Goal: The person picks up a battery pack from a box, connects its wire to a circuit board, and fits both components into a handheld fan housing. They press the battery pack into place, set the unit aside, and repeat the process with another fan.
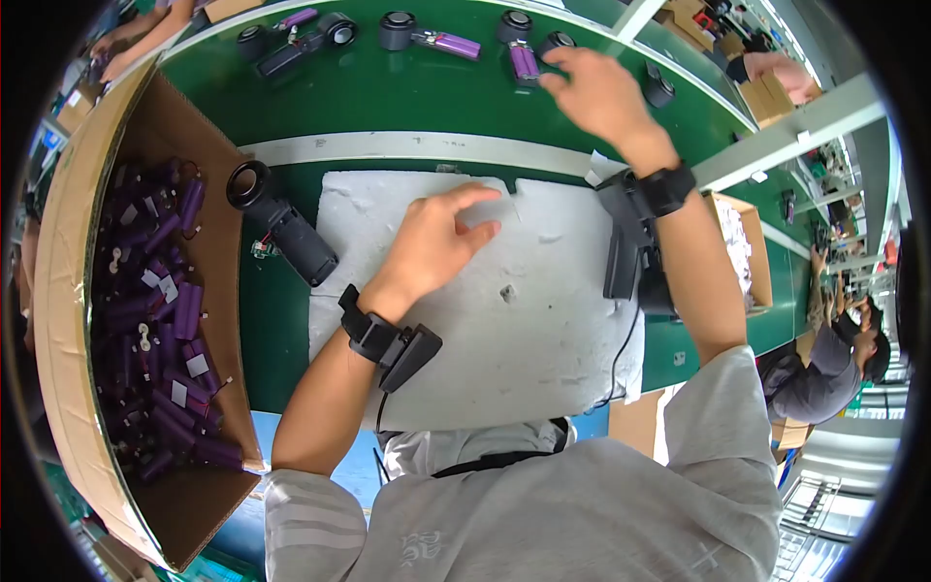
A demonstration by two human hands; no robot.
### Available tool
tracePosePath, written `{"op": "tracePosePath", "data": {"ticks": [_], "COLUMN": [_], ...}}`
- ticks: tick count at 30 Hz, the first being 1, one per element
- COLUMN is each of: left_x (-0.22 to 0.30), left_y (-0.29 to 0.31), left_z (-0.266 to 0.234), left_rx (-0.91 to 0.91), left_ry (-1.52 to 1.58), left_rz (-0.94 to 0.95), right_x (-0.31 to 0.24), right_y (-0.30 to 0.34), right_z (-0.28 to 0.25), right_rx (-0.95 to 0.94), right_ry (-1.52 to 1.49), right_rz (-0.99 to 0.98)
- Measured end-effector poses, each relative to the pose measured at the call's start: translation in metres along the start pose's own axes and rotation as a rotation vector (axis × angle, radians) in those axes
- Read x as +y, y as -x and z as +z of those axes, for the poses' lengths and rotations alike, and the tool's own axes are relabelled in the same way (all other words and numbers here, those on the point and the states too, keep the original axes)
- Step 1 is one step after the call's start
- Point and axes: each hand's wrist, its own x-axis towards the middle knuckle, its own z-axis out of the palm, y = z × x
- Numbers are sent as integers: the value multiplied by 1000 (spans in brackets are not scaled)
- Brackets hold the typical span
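My right hand (593, 95) reaches over the green conveyor surface, fingers apart and nothing visible between them. Its fingertips are near a black round device head (557, 43) and a purple battery pack (524, 64), which is wired to another black head (514, 26). Over the white foam sheet (465, 359), my left hand (434, 242) has thumb and fingers spread, holding nothing. Left of the foam lies a black handheld device (286, 228) with a small circuit board (263, 248) beside it. Another black device (626, 257) is partly hidden under my right forearm.
A deep cardboard box (218, 291) of purple battery packs (170, 320) stands at the left. More black heads and packs (451, 45) lie along the far green surface. A white rail (369, 145) crosses behind the foam. A smaller carton (761, 252) and co-workers are at the right.
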Motion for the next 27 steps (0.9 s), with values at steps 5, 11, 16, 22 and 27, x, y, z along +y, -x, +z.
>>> {"op": "tracePosePath", "data": {"ticks": [5, 11, 16, 22, 27], "left_x": [-2, -7, -5, -6, -7], "left_y": [3, 2, 3, -1, -4], "left_z": [1, 2, -5, -2, -4], "left_rx": [17, 19, -2, -6, -10], "left_ry": [-16, 22, 67, 102, 67], "left_rz": [63, 108, 60, 65, 63], "right_x": [139, 356, 422, 408, 236], "right_y": [-61, -68, -64, -74, -90], "right_z": [-7, 26, 87, 73, -22], "right_rx": [-176, -314, -400, -330, -222], "right_ry": [-173, -366, -437, -168, -363], "right_rz": [387, 733, 657, 817, 563]}}
